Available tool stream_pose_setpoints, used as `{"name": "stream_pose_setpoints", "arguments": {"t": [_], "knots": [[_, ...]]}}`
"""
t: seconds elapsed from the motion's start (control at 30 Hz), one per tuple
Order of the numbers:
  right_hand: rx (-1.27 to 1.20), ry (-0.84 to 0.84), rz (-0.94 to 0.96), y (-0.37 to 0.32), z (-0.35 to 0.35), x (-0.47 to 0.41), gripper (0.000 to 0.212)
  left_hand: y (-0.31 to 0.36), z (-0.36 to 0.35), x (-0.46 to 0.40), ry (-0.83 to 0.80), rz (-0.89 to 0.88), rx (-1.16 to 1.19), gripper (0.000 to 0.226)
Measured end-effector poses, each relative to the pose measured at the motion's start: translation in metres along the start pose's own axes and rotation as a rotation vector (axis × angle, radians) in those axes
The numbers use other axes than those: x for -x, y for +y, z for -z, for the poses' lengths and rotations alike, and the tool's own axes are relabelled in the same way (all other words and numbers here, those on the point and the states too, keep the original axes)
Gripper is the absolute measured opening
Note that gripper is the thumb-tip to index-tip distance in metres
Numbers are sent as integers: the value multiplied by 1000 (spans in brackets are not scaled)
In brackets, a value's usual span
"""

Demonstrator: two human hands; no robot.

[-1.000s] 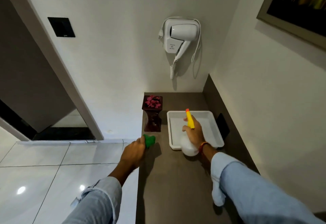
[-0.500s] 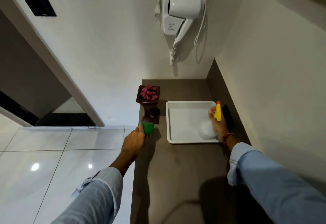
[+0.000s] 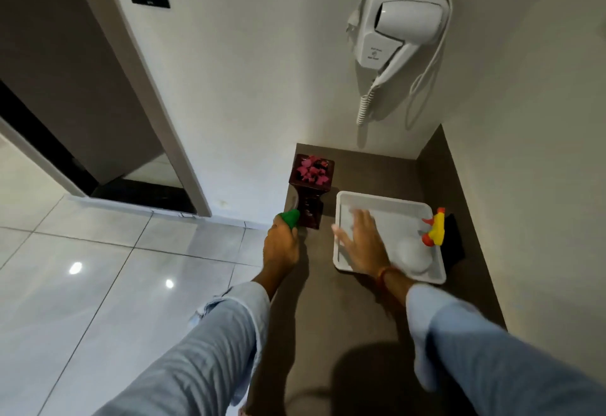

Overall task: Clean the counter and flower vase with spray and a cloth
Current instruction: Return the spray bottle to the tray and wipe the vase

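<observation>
A dark red flower vase (image 3: 311, 191) with pink flowers stands at the left rear of the brown counter (image 3: 344, 310). My left hand (image 3: 281, 245) is closed around a green cloth (image 3: 290, 218), which presses against the vase's lower left side. The white spray bottle (image 3: 416, 253) with a yellow and red head stands in the right part of the white tray (image 3: 388, 206). My right hand (image 3: 360, 243) hovers flat with fingers spread over the tray's left half, apart from the bottle.
A white hair dryer (image 3: 398, 27) hangs on the back wall above the counter. A dark object (image 3: 455, 238) lies between the tray and the right wall. Glossy floor tiles (image 3: 98, 268) and a doorway lie to the left.
My right hand set the spray bottle down in the tray, let go and moved left. My left hand pushed the green cloth forward against the vase.
</observation>
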State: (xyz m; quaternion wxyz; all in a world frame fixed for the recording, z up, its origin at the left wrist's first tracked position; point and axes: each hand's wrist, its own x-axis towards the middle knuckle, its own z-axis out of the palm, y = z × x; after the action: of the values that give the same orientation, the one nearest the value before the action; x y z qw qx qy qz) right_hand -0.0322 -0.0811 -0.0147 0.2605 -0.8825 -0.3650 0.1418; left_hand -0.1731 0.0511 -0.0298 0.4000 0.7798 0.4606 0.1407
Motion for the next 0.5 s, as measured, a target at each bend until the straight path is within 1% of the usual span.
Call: {"name": "stream_pose_setpoints", "arguments": {"t": [0.03, 0.1, 0.17, 0.27, 0.33, 0.4, 0.47, 0.5], "knots": [[52, -17, 76, -13, 11, -24, 76, 4, -2, -3, 41, 58, 77, 26], [164, -63, 202, -35, 35, -68, 85, 16, -4, -10, 106, 189, 222, 20], [306, -173, 266, -51, 52, -101, 89, 29, -4, -19, 146, 349, 408, 29], [445, -379, 279, -62, 60, -128, 91, 50, -7, -30, 183, 492, 658, 41], [476, -449, 269, -66, 55, -135, 88, 64, -9, -33, 214, 538, 844, 44], [416, -451, 246, -68, 51, -136, 85, 76, -12, -37, 201, 523, 940, 49], [373, -453, 237, -69, 47, -137, 85, 83, -16, -41, 155, 492, 927, 55], [366, -457, 232, -69, 47, -136, 86, 86, -17, -40, 133, 476, 863, 57]]}}
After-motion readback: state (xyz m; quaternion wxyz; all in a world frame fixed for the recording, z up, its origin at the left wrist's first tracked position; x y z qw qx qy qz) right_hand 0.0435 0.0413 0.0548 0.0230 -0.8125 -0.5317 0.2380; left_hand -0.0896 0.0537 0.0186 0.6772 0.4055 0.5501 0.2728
